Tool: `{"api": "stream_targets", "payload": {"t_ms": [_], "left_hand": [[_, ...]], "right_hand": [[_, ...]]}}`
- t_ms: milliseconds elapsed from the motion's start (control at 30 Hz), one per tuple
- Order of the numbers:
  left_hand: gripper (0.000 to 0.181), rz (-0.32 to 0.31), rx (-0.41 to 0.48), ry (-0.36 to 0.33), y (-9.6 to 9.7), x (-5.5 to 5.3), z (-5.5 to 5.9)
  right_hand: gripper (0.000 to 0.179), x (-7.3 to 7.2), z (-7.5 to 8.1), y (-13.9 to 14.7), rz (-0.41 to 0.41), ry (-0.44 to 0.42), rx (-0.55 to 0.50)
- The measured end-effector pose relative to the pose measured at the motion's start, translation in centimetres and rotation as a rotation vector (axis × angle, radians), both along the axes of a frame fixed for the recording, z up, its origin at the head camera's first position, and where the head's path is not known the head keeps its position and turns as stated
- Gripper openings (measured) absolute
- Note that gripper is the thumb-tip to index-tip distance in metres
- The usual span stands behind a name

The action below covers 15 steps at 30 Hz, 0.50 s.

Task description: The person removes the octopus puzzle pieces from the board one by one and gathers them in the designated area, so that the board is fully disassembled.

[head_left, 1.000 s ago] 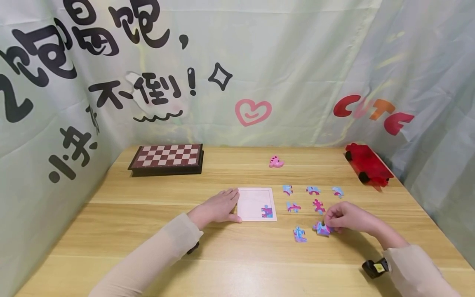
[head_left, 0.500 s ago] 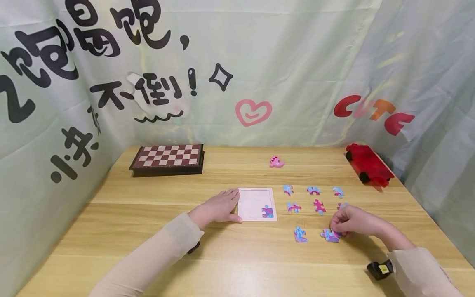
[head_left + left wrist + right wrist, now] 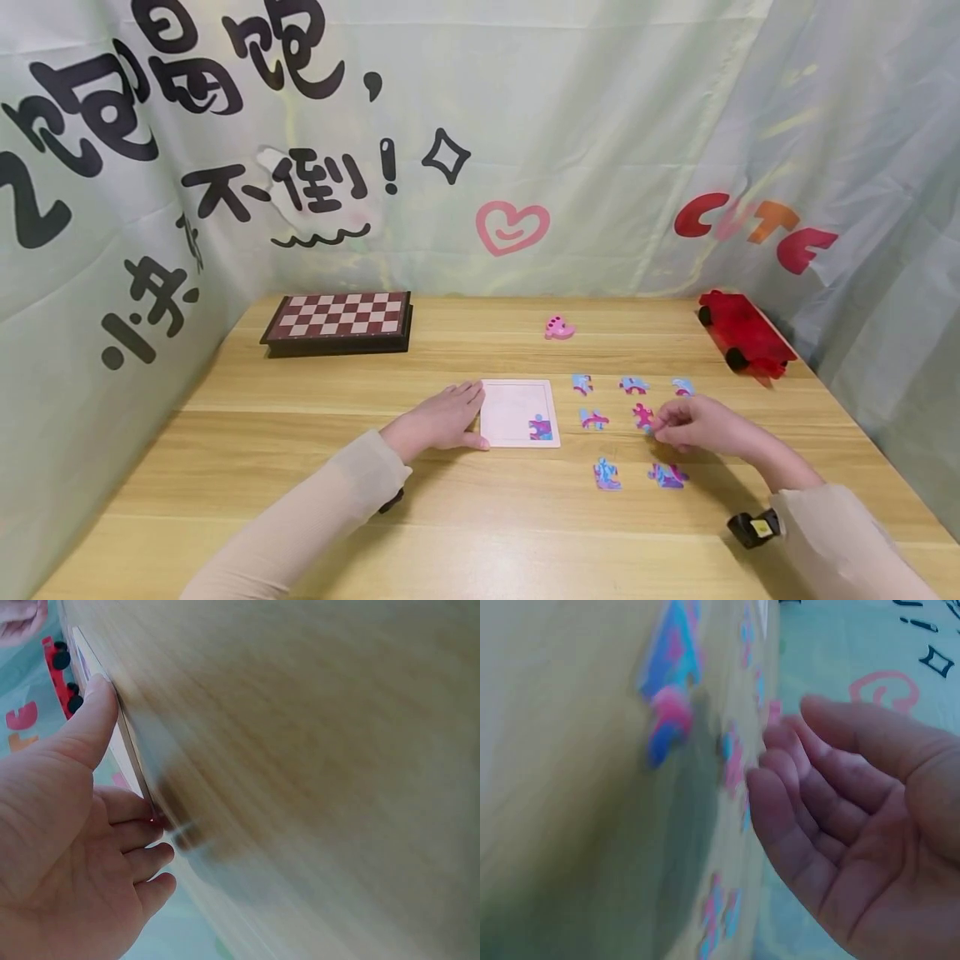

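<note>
In the head view my left hand [image 3: 442, 417] rests against the left side of a pale square puzzle tray [image 3: 510, 408], thumb at its near corner and fingers at its far corner. One pink-purple puzzle piece [image 3: 541, 428] lies in the tray's near right corner. My right hand [image 3: 697, 423], its fingers loosely bent around nothing, hovers right of a magenta puzzle piece [image 3: 642, 417]. In the right wrist view this right hand [image 3: 855, 810] is off the tabletop. Nearer me lie a blue-purple puzzle piece [image 3: 667, 476] and a light-blue puzzle piece [image 3: 607, 474].
More puzzle pieces lie right of the tray, including a pink-blue piece [image 3: 594, 418] and a blue piece [image 3: 582, 383]. At the back stand a checkered board box [image 3: 337, 321], a pink toy [image 3: 558, 327] and a red toy car [image 3: 746, 333]. Printed curtains surround the table.
My right hand slid the blue-purple puzzle piece right and towards me, let go of it, then moved away towards the upper rows. My left hand has stayed at the tray.
</note>
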<state>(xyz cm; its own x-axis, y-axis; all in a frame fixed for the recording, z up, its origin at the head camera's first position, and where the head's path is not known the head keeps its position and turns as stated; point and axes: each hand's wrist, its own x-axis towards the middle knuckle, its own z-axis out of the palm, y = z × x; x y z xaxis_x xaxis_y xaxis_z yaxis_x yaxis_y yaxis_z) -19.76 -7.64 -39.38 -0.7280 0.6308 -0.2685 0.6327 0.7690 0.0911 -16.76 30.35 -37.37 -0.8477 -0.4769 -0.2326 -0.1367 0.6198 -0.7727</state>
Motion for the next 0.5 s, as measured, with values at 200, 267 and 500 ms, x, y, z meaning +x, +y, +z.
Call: {"api": "stream_targets", "payload": {"t_ms": [200,267,500], "left_hand": [[0.085,0.004,0.004,0.002,0.0,0.0,-0.1],[0.085,0.005,0.01,0.003,-0.1,0.0,-0.1],[0.085,0.004,0.015,0.004,-0.1,0.0,-0.2]], "right_hand": [[0.017,-1.4,0.8,-3.0,0.009,0.15,0.027],[0.017,-1.8,1.0,-4.2,0.011,0.181,0.049],[0.016,-3.1,0.8,-8.0,0.075,0.214,0.054]]}}
